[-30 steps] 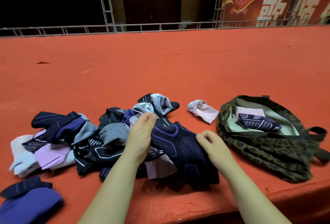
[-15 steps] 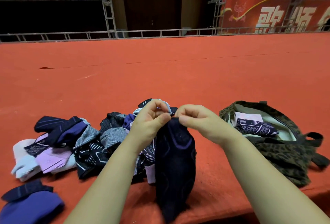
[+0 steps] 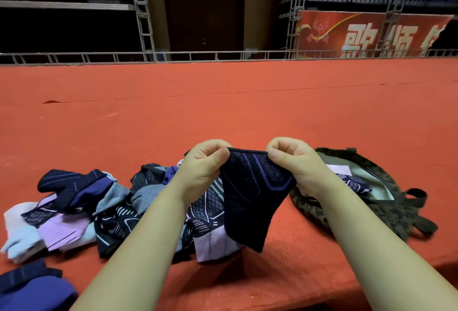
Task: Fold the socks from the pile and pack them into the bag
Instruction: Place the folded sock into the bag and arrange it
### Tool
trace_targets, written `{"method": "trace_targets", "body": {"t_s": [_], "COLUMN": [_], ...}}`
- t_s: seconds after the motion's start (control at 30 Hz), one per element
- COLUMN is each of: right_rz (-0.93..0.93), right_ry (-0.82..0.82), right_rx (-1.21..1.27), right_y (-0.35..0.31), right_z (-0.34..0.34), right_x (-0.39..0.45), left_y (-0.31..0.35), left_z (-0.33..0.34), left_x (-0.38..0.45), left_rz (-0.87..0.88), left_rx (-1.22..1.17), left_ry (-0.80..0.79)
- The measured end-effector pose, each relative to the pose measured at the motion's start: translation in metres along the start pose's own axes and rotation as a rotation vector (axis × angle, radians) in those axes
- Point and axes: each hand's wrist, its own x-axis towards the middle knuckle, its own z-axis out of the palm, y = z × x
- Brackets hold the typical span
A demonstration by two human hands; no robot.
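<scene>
From the head camera, both hands hold one dark navy sock [image 3: 250, 194] with purple lines up above the near edge of the red-covered counter [image 3: 223, 112]. The left hand [image 3: 200, 169] pinches one corner of the sock's opening between thumb and curled fingers, and the right hand [image 3: 295, 162] pinches the other corner the same way, so each grip is closed on the cuff and the top edge is stretched level between them. The sock's long axis hangs straight down from that edge, its toe end dangling just above the counter in front of the sock pile [image 3: 104, 201], which spreads to the left behind the left forearm. The open camouflage bag [image 3: 386, 214] lies on the counter just to the right, partly behind the right wrist, with a folded patterned sock [image 3: 357, 183] already inside. The right hand is the nearer one to the bag's mouth. Folding looks to be the step in hand: the hanging toe likely has to come up toward the cuff before the sock goes rightward into the bag.
</scene>
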Motion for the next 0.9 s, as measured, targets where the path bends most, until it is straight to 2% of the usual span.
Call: {"method": "trace_targets", "body": {"t_s": [0.1, 0.23, 0.3, 0.37, 0.47, 0.6, 0.67, 0.77, 0.83, 0.9], "right_rz": [-0.018, -0.034, -0.040, -0.055, -0.002, 0.028, 0.030, 0.025, 0.021, 0.005], "right_ry": [0.011, 0.015, 0.008, -0.048, -0.136, -0.205, -0.157, -0.172, -0.150, -0.081], "right_rx": [0.033, -0.074, -0.108, -0.114, -0.221, -0.339, -0.252, -0.071, -0.107, -0.267], "right_y": [-0.007, -0.014, -0.015, -0.017, -0.023, -0.023, -0.022, -0.023, -0.027, -0.033], "right_z": [-0.003, -0.002, -0.005, -0.012, -0.025, -0.035, -0.037, -0.037, -0.031, -0.026], "right_x": [-0.001, 0.000, 0.000, -0.003, -0.007, -0.004, -0.002, 0.001, 0.000, -0.001], "left_y": [0.009, 0.020, 0.022, 0.024, 0.026, 0.024, 0.022, 0.021, 0.022, 0.023], "left_z": [0.003, 0.010, 0.015, 0.014, 0.008, 0.000, -0.005, -0.007, -0.002, 0.009], "left_x": [0.005, 0.014, 0.018, 0.020, 0.024, 0.028, 0.028, 0.029, 0.029, 0.031], "left_rz": [-0.047, -0.113, -0.117, -0.076, -0.002, -0.043, -0.054, -0.092, -0.111, -0.122], "left_rx": [0.027, 0.318, 0.377, 0.320, 0.112, 0.098, 0.189, 0.349, 0.464, 0.544], "left_ry": [-0.087, -0.184, -0.192, -0.202, -0.274, -0.318, -0.274, -0.230, -0.260, -0.294]}}
